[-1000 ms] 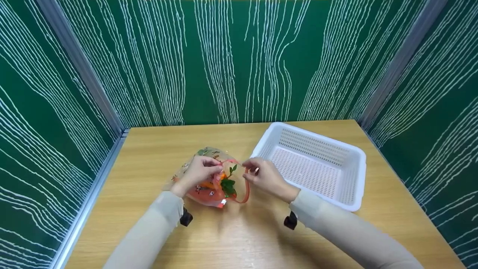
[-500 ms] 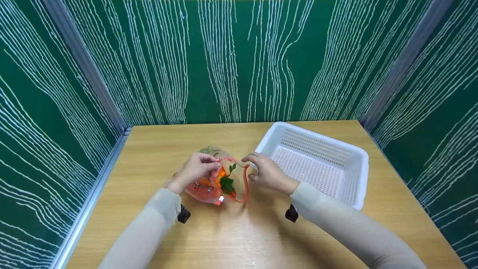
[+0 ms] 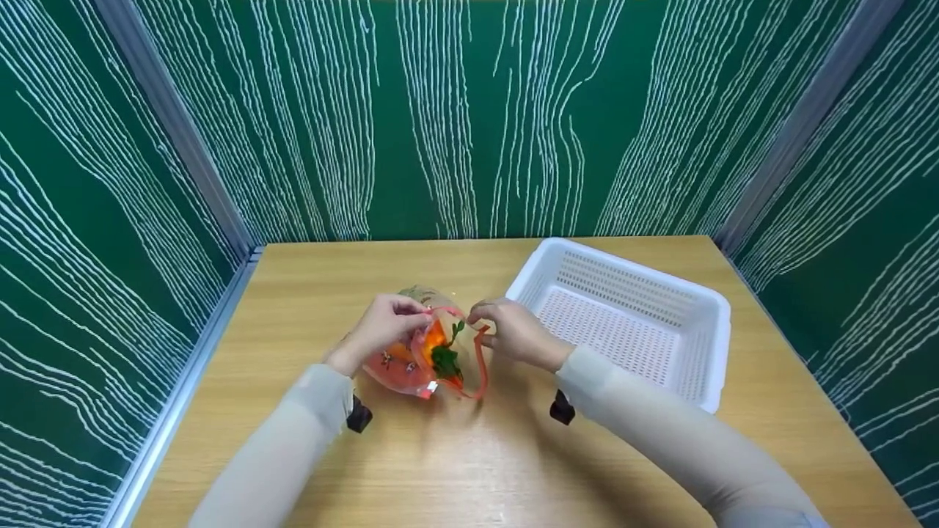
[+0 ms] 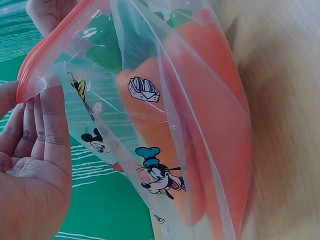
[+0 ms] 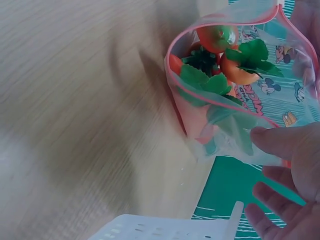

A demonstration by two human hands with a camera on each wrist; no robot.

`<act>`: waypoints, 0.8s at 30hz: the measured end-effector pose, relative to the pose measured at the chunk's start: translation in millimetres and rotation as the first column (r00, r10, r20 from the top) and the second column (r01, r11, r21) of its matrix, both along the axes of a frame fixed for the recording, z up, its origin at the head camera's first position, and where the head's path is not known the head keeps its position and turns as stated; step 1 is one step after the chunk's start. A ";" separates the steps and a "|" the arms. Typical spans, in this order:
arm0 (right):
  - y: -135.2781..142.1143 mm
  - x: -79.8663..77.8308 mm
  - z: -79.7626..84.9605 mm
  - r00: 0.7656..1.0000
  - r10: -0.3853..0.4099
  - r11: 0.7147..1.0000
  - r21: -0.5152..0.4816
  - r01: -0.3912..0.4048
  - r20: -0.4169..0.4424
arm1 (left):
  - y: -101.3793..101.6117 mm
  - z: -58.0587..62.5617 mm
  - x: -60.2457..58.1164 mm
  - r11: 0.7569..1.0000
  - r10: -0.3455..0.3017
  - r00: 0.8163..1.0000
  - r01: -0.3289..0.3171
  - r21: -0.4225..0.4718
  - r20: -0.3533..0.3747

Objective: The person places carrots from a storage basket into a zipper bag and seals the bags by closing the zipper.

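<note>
A clear zip bag with red-orange edging and cartoon prints stands open-mouthed at the middle of the table. Inside are orange carrot-shaped pieces, green leaves and a round red-orange piece like a tomato. My left hand pinches the bag's rim on the left side, thumb against fingers. At the opposite side of the mouth is my right hand; its thumb lies over the rim, its index finger behind it, and the other fingers spread apart. The bag's lower left part is hidden behind my left hand.
A white perforated plastic basket stands at the right, close behind my right hand. The wooden table backs onto green walls with white streaks. Both wrists carry small black devices.
My right hand has let its fingers loosen from the rim, then come back against it, thumb over the edge. The left hand keeps its pinch; the bag's mouth stands slightly wider.
</note>
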State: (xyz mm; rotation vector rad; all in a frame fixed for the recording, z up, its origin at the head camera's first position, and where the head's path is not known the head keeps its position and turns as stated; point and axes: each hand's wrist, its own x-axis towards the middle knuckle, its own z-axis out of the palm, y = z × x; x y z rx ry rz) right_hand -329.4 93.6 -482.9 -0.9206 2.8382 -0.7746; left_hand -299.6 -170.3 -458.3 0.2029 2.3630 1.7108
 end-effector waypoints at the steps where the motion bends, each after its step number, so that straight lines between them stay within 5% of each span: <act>1: -0.8 -1.2 0.7 1.000 0.007 1.000 -0.004 -0.007 -0.011 | -0.4 0.8 0.0 1.000 -0.003 1.000 0.003 0.003 -0.003; 12: -2.7 -11.3 8.0 0.992 0.025 0.983 -0.175 -0.046 -0.123 | -5.8 -2.5 1.3 0.998 -0.025 0.999 0.027 0.055 -0.046; 24: -7.1 -20.7 23.8 0.994 -0.096 0.963 -0.255 0.081 -0.044 | -7.4 -7.5 3.7 0.992 -0.034 0.998 0.041 0.122 -0.061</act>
